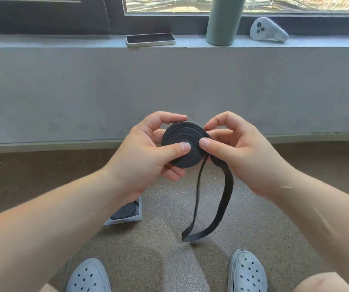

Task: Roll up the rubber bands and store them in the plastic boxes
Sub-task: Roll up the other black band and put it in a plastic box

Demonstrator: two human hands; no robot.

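a black rubber band (183, 144), partly coiled, is held between both hands above the floor (165, 262).
the flat spiral is pinched by the left hand (139, 152), with the thumb laid on its face and the fingers curled behind it. its right edge is gripped by the right hand (245, 157), thumb pressed beside the centre, and the unrolled tail (222, 199) is left hanging in a loop below. at lower left a plastic box (136, 218) is set on the floor, largely hidden by the left forearm, and a rolled band (125, 212) is seen inside it. two grey clogs (89, 277) are seen at the bottom edge. on the window sill (63, 42), well apart from the hands, a phone (150, 40), a green bottle (222, 22) and a white controller (268, 29) are set.
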